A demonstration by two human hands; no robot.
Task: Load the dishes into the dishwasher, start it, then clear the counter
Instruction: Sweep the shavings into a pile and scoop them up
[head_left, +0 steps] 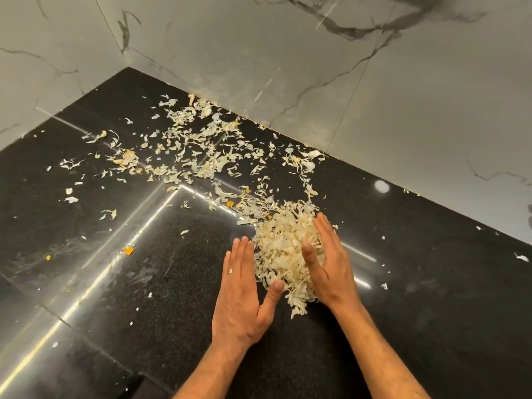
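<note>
You are at the last part of the job, clearing the black counter [403,298], and it is only partly done; no dishes or dishwasher are in view, so you cannot tell from here whether that stage is finished. The marble wall [288,53] backs the counter, meeting it in a corner. Most of the pale peel scraps [195,151] lie loose in a wide scatter between the pile and the wall, thickest along the wall's foot, with odd flecks and a few orange bits out to the sides. The pile [283,251] is the gathered part, heaped on the counter nearer you than the scatter. Your left hand [244,292] lies flat, fingers straight and together, its thumb touching the near edge of the pile. Your right hand [328,263] stands on edge against the far side of the pile, fingers straight, palm pressing inward. Neither hand grasps anything; both are spread open and cup the pile between them. By my reading, the scatter wants sweeping in before you lift.
</note>
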